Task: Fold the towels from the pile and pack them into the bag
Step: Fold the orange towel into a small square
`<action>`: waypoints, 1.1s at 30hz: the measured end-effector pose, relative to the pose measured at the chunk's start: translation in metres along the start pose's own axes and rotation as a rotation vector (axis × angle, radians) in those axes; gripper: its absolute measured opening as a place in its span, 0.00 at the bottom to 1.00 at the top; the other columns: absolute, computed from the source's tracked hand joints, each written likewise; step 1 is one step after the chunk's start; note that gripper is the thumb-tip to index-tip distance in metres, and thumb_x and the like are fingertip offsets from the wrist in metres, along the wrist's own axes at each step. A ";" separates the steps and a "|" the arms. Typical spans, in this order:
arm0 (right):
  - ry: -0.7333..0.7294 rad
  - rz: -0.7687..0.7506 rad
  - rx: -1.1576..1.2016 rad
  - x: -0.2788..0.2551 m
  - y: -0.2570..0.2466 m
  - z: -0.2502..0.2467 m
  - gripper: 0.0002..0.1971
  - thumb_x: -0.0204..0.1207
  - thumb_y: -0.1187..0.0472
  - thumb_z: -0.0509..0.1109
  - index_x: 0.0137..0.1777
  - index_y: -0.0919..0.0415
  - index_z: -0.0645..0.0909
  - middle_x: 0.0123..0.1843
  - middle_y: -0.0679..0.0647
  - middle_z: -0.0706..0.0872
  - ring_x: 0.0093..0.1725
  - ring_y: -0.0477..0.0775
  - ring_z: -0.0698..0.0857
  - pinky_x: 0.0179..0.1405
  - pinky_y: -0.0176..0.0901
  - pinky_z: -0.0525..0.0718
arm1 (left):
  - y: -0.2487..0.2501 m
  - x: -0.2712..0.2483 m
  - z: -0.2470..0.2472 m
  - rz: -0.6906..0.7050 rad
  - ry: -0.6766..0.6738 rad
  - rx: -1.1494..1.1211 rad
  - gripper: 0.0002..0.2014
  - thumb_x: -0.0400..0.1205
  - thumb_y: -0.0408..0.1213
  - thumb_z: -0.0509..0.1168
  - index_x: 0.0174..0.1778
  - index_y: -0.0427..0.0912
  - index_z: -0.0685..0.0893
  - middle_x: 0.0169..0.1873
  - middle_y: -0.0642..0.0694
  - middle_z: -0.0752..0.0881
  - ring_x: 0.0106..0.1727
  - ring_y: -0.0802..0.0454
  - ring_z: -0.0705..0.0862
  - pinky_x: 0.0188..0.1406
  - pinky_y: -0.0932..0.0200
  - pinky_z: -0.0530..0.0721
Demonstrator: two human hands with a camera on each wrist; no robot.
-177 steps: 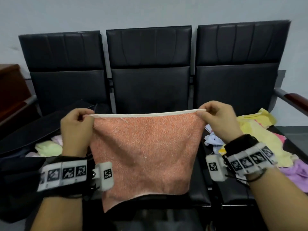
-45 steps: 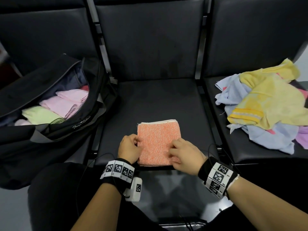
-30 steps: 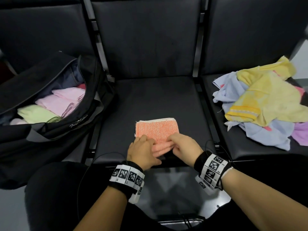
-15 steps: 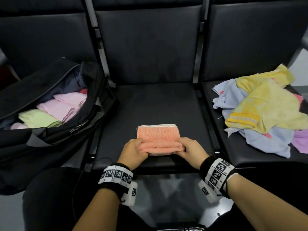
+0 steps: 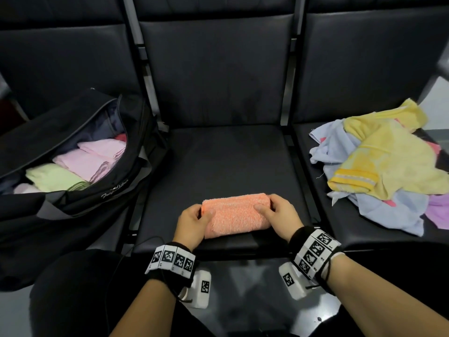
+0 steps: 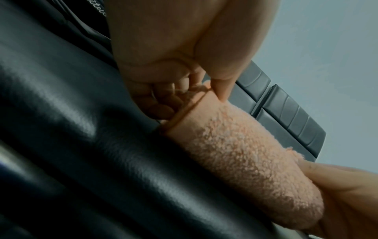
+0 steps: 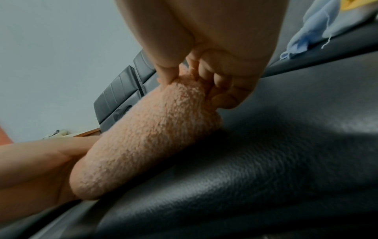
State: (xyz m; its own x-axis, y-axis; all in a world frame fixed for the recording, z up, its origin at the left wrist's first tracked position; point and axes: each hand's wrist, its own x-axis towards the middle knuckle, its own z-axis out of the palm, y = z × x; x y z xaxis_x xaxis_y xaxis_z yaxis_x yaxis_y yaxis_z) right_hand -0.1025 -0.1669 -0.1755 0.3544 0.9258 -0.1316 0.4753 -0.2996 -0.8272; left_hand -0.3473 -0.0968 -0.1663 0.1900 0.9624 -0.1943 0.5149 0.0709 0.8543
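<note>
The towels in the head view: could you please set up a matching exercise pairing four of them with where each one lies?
Things:
1. orange towel
2. green towel
3. pink towel
4. yellow towel

Places:
A. on top of the unfolded pile on the right seat
B. in the bag, nearer end
C. gripped at both ends on the middle seat
D. in the bag, beyond the green one

Pairs: 1-C, 2-B, 3-D, 4-A

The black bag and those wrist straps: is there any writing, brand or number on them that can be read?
Black bag: a pale cursive brand name near the zip opening, too blurred to read.
Left wrist band: black-and-white square code patterns, no letters or numbers.
Right wrist band: the same kind of code squares, no readable text.
Orange towel, seats: no writing visible.
</note>
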 end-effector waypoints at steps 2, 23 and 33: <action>-0.001 0.037 -0.009 0.001 0.001 0.002 0.10 0.75 0.45 0.75 0.45 0.49 0.82 0.41 0.43 0.87 0.43 0.39 0.85 0.36 0.32 0.74 | -0.002 0.001 0.004 -0.062 0.042 0.029 0.13 0.81 0.41 0.71 0.33 0.39 0.83 0.27 0.46 0.82 0.31 0.53 0.77 0.34 0.52 0.77; -0.129 0.310 0.059 0.011 -0.006 0.006 0.15 0.61 0.54 0.85 0.31 0.56 0.80 0.32 0.47 0.86 0.33 0.46 0.84 0.31 0.39 0.78 | -0.004 0.003 -0.001 -0.120 -0.063 0.063 0.16 0.75 0.29 0.73 0.52 0.50 0.77 0.39 0.49 0.81 0.40 0.52 0.81 0.42 0.57 0.79; -0.154 -0.118 0.046 -0.007 -0.082 -0.019 0.18 0.58 0.59 0.80 0.35 0.52 0.69 0.29 0.41 0.72 0.29 0.40 0.69 0.29 0.34 0.69 | 0.040 -0.014 -0.016 0.174 -0.298 0.179 0.36 0.70 0.30 0.71 0.76 0.54 0.74 0.69 0.56 0.74 0.72 0.55 0.72 0.75 0.57 0.72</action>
State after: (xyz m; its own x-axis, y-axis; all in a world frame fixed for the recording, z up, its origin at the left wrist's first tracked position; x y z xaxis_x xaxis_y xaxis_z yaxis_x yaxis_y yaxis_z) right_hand -0.1284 -0.1529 -0.0966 0.1694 0.9793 -0.1108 0.4676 -0.1788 -0.8656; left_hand -0.3426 -0.1038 -0.1221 0.5085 0.8355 -0.2083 0.5866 -0.1590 0.7941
